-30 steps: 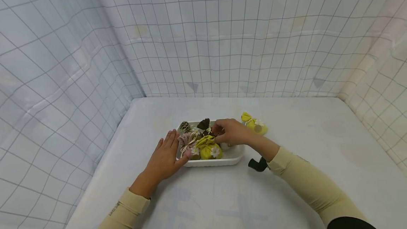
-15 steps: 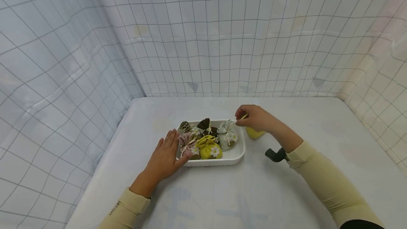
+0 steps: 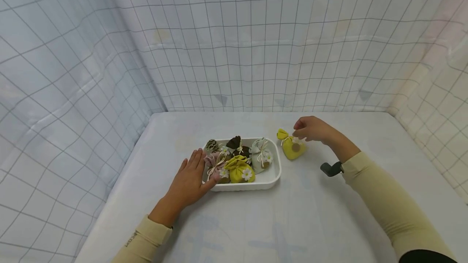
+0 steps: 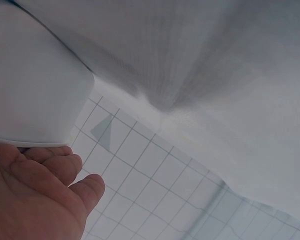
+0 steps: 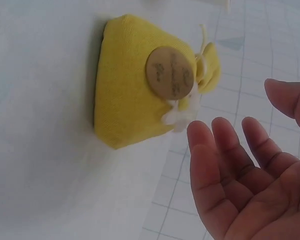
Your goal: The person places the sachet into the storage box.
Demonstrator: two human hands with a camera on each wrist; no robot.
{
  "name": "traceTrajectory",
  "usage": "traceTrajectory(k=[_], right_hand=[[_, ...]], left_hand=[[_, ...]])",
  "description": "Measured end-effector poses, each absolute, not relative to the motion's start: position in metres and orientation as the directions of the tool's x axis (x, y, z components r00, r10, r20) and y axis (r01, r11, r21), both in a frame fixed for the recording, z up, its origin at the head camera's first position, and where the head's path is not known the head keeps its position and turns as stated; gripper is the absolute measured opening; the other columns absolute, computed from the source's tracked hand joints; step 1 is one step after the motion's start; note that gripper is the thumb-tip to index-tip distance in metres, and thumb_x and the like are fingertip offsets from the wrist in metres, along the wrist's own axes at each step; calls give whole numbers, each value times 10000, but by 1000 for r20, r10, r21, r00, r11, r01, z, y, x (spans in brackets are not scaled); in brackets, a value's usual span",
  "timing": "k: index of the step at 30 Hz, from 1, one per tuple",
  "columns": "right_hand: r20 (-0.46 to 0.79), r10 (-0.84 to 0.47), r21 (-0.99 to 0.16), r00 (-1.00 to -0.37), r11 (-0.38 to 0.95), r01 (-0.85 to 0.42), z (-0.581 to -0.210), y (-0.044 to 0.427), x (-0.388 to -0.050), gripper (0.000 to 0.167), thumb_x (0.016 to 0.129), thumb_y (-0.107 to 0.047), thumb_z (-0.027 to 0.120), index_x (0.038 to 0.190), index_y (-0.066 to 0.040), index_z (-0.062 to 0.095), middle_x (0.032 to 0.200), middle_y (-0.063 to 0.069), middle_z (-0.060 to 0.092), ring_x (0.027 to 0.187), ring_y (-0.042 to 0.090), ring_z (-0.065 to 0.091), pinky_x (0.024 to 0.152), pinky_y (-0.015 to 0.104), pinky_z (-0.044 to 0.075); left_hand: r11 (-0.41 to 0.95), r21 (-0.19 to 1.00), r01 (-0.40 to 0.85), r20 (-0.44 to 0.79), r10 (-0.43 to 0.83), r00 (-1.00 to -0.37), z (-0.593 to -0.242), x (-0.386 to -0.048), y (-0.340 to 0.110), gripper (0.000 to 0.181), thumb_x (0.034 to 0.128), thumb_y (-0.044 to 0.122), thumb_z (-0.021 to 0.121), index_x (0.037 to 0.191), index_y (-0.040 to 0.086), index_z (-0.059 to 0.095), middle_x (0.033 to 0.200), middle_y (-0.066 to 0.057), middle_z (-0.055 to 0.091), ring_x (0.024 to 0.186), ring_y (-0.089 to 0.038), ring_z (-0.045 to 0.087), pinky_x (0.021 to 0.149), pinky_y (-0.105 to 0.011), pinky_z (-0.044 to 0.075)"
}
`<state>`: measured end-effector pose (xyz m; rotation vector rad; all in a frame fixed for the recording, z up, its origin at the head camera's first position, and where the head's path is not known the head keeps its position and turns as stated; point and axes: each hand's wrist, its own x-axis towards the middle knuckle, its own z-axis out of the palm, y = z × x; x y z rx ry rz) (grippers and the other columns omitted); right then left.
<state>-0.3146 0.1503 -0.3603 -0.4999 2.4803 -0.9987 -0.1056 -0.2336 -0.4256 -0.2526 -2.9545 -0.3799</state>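
My left hand (image 3: 188, 182) rests with straight fingers on the left rim of a white tray (image 3: 268, 184). In the left wrist view its fingers (image 4: 65, 167) touch the tray's edge (image 4: 45, 100). Inside the tray sit several small tied pouches: a yellow pouch (image 3: 237, 175), a pink pouch (image 3: 215, 160), a dark brown pouch (image 3: 235, 143) and a pale grey-green pouch (image 3: 257, 161). Outside, to the right, another yellow pouch (image 3: 292, 151) lies on the table. My right hand (image 3: 316, 129) hovers just beside it, holding nothing; the right wrist view shows loosely bent fingers (image 5: 230, 145) apart from the pouch's round tag (image 5: 170, 72).
A white cloth covers the table (image 3: 234, 222). Gridded white curtains (image 3: 234, 52) enclose its back and sides. A black fitting (image 3: 331, 169) sticks out from my right wrist.
My right hand has left the tray and moved right, past the loose yellow pouch, which now lies turned slightly differently. The pale grey-green pouch has come into sight. My left hand has stayed put.
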Motion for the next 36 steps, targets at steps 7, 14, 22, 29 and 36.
traceTrajectory(k=[7, 14, 22, 29, 36], right_hand=[[-350, -412, -699, -841, 713, -59, -376, 160, -331, 367, 964, -218, 639, 1231, 16, 545, 1188, 161, 602, 1087, 308, 598, 914, 421, 523], [-425, -438, -706, -792, 709, -13, -392, 166, -339, 433, 933, -255, 672, 1257, -1, 540, 1199, 134, 573, 1072, 282, 555, 912, 408, 514], [-474, -449, -696, -758, 718, 10, -396, 161, -339, 428, 934, -262, 664, 1268, -19, 547, 1235, 140, 561, 1097, 286, 525, 914, 415, 516], [-481, -474, -682, -738, 731, -24, -391, 161, -337, 439, 937, -275, 649, 1284, -27, 545, 1228, 131, 555, 1101, 275, 520, 916, 420, 509], [-476, -481, -685, -736, 728, -32, -393, 160, -337, 434, 935, -268, 652, 1278, -25, 544, 1218, 126, 550, 1085, 265, 526, 895, 408, 521]], left_hand=[[952, 243, 185, 163, 148, -975, -426, -106, -234, 935, 973, 651, 434, 1555, -45, 204, 1623, -199, 172, 1503, -327, 113, 1176, -562, 145], [955, 232, 186, 161, 151, -975, -427, -106, -234, 933, 976, 654, 421, 1556, -43, 201, 1626, -195, 164, 1504, -322, 107, 1176, -560, 146], [953, 239, 187, 168, 149, -974, -426, -105, -234, 933, 974, 656, 424, 1556, -40, 207, 1623, -196, 177, 1504, -321, 110, 1175, -563, 148], [952, 239, 189, 175, 150, -973, -427, -106, -234, 931, 974, 651, 432, 1553, -44, 213, 1620, -201, 185, 1502, -326, 120, 1174, -563, 154], [954, 237, 184, 171, 146, -974, -426, -106, -234, 934, 972, 653, 432, 1553, -43, 213, 1621, -200, 183, 1501, -327, 124, 1174, -562, 155]])
